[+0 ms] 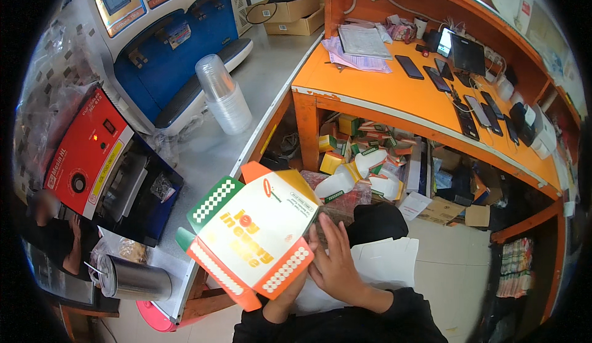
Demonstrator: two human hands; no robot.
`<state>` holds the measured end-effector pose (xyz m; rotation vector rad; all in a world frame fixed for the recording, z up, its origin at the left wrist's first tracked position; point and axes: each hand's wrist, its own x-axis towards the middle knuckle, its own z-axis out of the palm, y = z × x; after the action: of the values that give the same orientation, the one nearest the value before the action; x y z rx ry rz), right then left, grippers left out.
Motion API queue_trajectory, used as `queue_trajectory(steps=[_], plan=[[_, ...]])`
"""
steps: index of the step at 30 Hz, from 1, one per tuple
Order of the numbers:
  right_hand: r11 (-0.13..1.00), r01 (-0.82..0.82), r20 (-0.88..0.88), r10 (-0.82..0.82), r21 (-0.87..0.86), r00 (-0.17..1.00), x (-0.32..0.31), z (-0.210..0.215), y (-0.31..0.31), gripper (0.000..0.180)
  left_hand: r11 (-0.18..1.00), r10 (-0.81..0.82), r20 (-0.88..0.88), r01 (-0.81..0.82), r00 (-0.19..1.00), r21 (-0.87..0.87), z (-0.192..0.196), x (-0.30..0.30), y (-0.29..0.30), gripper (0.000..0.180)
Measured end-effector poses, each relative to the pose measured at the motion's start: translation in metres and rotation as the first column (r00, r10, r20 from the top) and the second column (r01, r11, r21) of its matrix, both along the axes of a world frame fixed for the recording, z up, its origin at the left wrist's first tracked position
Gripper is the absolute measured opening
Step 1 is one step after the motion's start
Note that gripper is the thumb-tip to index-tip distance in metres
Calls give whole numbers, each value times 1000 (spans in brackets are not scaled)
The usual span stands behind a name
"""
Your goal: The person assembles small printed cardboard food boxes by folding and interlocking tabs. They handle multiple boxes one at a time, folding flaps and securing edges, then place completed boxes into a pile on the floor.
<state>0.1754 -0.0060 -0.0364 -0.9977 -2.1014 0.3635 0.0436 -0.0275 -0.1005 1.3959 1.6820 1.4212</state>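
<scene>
A partly folded paper food box, white with orange, green and yellow flaps, is tilted up in front of me with its flaps spread. My left hand holds it from underneath; the box hides most of those fingers. Along the box's right edge lies my right hand, its fingers stretched out and touching the cardboard. Flat white cardboard sheets rest on my lap below the right forearm.
Many folded boxes pile under an orange desk bearing several phones. On the metal counter at left stand stacked clear plastic cups, a red cup-sealing machine and a steel canister. Another person is at far left.
</scene>
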Motion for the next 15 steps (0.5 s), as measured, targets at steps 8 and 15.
queue_trajectory(steps=[8, 15], plan=[[817, -323, 30, 353, 477, 935, 24, 18, 13, 36, 941, 29, -307, 78, 951, 331, 29, 23, 11, 32], [942, -168, -244, 243, 291, 939, 28, 22, 34, 26, 938, -83, -156, 130, 984, 323, 53, 14, 5, 26]])
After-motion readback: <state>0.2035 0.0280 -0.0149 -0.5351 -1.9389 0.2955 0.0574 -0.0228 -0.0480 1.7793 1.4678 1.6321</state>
